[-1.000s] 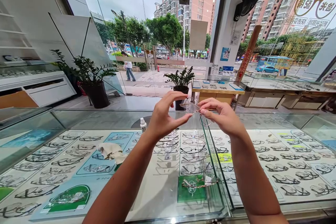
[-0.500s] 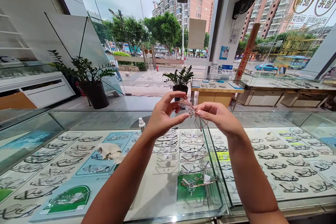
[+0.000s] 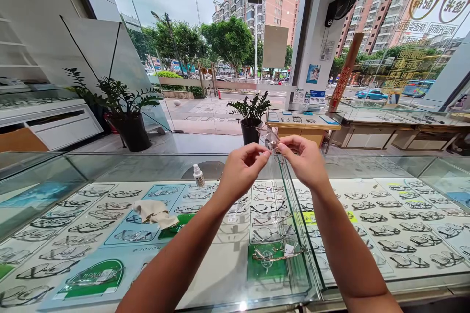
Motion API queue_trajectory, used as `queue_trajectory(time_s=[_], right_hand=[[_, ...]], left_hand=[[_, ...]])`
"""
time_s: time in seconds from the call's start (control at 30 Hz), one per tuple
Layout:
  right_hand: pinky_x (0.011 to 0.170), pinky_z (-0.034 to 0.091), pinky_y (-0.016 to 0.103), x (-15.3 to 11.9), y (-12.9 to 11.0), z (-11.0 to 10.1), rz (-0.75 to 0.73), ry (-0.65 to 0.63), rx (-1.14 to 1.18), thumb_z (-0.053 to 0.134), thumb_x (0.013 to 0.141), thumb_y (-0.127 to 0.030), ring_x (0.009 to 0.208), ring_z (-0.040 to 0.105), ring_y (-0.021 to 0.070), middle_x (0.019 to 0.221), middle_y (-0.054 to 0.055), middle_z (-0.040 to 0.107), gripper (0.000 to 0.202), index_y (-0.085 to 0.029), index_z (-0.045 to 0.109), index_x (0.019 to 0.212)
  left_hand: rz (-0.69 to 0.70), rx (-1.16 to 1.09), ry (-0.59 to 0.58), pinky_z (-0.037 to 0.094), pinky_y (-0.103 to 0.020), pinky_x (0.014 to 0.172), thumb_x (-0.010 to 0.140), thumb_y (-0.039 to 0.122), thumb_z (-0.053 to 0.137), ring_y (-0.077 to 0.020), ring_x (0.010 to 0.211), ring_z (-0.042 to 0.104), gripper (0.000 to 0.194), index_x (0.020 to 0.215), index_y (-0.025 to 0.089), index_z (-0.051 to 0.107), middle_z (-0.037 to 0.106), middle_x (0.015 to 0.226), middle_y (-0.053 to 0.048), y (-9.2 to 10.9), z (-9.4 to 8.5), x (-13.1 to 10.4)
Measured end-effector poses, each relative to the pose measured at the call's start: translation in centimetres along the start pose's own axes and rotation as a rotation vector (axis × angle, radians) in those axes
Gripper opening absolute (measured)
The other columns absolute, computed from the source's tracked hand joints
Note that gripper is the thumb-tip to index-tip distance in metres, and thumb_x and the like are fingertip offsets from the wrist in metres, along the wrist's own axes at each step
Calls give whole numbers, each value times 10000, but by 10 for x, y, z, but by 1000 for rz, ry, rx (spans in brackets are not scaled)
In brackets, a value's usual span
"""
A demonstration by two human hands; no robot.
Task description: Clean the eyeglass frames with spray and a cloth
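Note:
A pair of thin-framed eyeglasses (image 3: pixel 270 138) is raised above the glass counter, between my two hands. My right hand (image 3: pixel 305 162) pinches the frame between thumb and fingertips. With thumb and fingers closed, my left hand (image 3: pixel 243 170) grips the near left edge of the same eyeglasses. The clear lenses tilt upward, and fine details of the frame are too small to make out. Left of my left forearm, a crumpled beige cloth (image 3: pixel 154 212) lies on the counter top. A small white bottle (image 3: pixel 199 176) stands upright behind the cloth.
Under the glass of the display counter (image 3: pixel 216 274) lie rows of eyeglasses. Potted plants (image 3: pixel 134 129) stand beyond it, before the glass front. A low wooden display table (image 3: pixel 306 124) and more showcases (image 3: pixel 382 132) are at the right rear.
My left hand has moved lower, its fingers now closed near the thumb instead of spread over the eyeglasses. The eyeglasses have turned, their lenses pointing up more.

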State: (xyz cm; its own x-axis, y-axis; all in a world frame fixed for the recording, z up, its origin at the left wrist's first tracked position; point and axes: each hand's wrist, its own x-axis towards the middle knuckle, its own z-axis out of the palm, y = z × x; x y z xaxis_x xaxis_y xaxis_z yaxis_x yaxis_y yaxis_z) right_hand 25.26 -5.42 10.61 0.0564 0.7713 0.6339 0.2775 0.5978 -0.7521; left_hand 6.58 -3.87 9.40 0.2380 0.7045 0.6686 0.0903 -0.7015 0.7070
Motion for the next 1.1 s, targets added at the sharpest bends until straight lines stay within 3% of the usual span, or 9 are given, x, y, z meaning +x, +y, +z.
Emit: queue_trajectory(time_s=[0.13, 0.23, 0.4, 0.5, 0.6, 0.7, 0.87, 0.97, 1.1], right_hand=[[925, 564, 430, -5, -6, 9, -111, 22, -218, 686, 949, -313, 987, 734, 254, 1036, 85, 806, 129, -232, 778, 908], [935, 546, 434, -7, -7, 13, -134, 2, -326, 664, 960, -285, 1024, 727, 263, 1070, 83, 800, 133, -242, 789, 944], [881, 521, 404, -6, -8, 10, -31, -108, -426, 613, 999, -351, 963, 726, 250, 1049, 74, 817, 228, -227, 803, 976], [775, 476, 363, -4, -9, 5, 44, -180, -539, 602, 1006, -397, 864, 706, 234, 956, 74, 816, 277, -216, 800, 935], [644, 376, 326, -1, -10, -2, 92, -208, -671, 628, 989, -430, 645, 585, 182, 709, 44, 722, 354, -210, 717, 726], [589, 281, 315, 1, -14, -10, 86, -136, -737, 639, 978, -422, 538, 416, 143, 531, -12, 513, 462, -217, 535, 577], [586, 242, 302, -2, -23, -18, 47, -75, -708, 580, 1009, -373, 545, 313, 121, 526, -48, 274, 519, -236, 381, 549], [586, 242, 292, -5, -28, -19, 13, -76, -688, 543, 1033, -369, 558, 280, 108, 559, -50, 232, 534, -239, 343, 555], [584, 238, 292, -7, -32, -19, -15, -87, -655, 578, 1026, -362, 569, 259, 105, 581, -48, 217, 551, -242, 306, 563]], left_hand=[[-90, -75, -26, 409, -286, 503, 929, 468, 736, -155, 577, 572, 266, 1003, 223, 808, 708, 724, -23, -13, 7, 2], [-136, -109, 0, 403, -284, 516, 903, 484, 763, -158, 603, 573, 283, 953, 209, 809, 719, 747, -34, -24, 10, 6], [-236, -112, -2, 252, -257, 490, 875, 472, 779, -100, 506, 364, 289, 896, 184, 787, 493, 553, 41, -31, 11, 9], [-266, -65, -32, 233, -264, 512, 914, 453, 719, -99, 512, 327, 293, 889, 167, 777, 430, 543, 51, -38, 12, 10], [-232, 108, -56, 267, -274, 544, 955, 419, 653, -120, 529, 390, 276, 899, 172, 764, 471, 553, 38, -54, 16, 10], [-143, 442, -118, 306, -293, 600, 991, 356, 596, -166, 615, 533, 227, 971, 198, 757, 630, 660, -8, -80, 24, 11], [-133, 877, -383, 366, -340, 669, 1028, 262, 504, -272, 810, 684, 250, 1043, 201, 746, 783, 936, -110, -126, 50, 13], [-159, 1033, -509, 395, -377, 692, 1010, 197, 494, -314, 801, 703, 272, 944, 159, 755, 773, 882, -162, -145, 63, 9], [-171, 1070, -577, 433, -413, 746, 961, 114, 513, -341, 845, 714, 267, 875, 135, 765, 764, 864, -198, -166, 71, 0]])
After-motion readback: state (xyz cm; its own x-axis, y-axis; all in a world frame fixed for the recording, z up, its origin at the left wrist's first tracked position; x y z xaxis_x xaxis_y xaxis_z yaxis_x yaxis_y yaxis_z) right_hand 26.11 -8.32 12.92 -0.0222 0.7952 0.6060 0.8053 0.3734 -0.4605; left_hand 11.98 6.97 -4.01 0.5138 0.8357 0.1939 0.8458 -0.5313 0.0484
